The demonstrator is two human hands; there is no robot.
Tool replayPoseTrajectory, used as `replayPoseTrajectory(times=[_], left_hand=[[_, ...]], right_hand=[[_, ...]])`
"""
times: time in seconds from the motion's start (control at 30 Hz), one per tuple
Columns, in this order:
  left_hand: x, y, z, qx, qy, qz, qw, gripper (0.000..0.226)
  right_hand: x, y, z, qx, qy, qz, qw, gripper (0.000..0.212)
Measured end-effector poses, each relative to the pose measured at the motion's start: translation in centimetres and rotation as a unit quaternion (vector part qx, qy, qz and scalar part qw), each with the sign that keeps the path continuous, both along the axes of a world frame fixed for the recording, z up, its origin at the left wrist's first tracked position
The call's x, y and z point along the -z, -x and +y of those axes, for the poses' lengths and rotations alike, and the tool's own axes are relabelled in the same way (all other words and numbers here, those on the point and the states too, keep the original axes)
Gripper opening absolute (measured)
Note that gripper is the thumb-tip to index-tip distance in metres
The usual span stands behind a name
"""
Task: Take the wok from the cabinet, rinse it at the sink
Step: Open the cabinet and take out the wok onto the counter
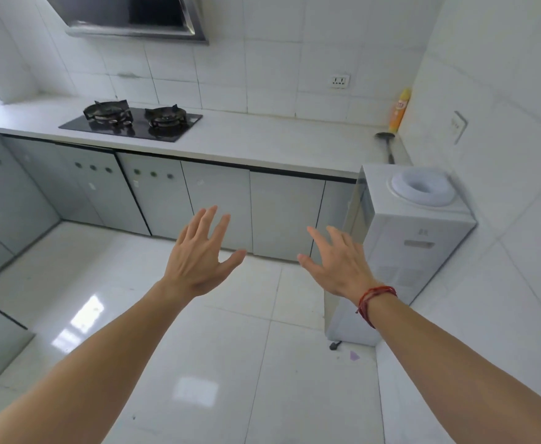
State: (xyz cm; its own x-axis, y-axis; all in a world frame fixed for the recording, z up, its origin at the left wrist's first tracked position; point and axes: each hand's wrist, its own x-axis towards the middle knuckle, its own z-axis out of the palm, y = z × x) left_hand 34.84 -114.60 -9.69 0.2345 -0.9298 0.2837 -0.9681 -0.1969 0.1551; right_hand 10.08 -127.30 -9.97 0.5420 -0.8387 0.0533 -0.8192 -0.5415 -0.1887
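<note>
A row of grey base cabinets (218, 203) runs under the white counter, all doors closed. No wok and no sink are in view. My left hand (198, 257) is stretched out in front of me with its fingers spread and straight, holding nothing. My right hand (339, 261), with a red string bracelet at the wrist, is held out the same way, empty. Both hands hover in the air in front of the cabinet doors, apart from them.
A black two-burner gas hob (134, 123) sits on the white counter (262, 139) under a range hood (134, 17). A ladle (386, 142) and a yellow bottle (399, 110) lie at the counter's right end. A white water dispenser (403, 245) stands at the right. Glossy white floor tiles lie below.
</note>
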Motion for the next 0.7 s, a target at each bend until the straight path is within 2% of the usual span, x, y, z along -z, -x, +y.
replayPoseTrajectory(times=[0.33,0.7], left_hand=[[-0.6,-6.6,-11.5,-0.03,-0.009,0.002,1.0,0.088],[3.1,-16.8,-22.3,-0.017,-0.013,0.008,1.0,0.085]], right_hand=[[-0.1,-7.1,-13.0,-0.027,-0.011,0.01,1.0,0.067],[2.6,-18.3,-22.4,-0.019,-0.017,0.02,0.999,0.071]])
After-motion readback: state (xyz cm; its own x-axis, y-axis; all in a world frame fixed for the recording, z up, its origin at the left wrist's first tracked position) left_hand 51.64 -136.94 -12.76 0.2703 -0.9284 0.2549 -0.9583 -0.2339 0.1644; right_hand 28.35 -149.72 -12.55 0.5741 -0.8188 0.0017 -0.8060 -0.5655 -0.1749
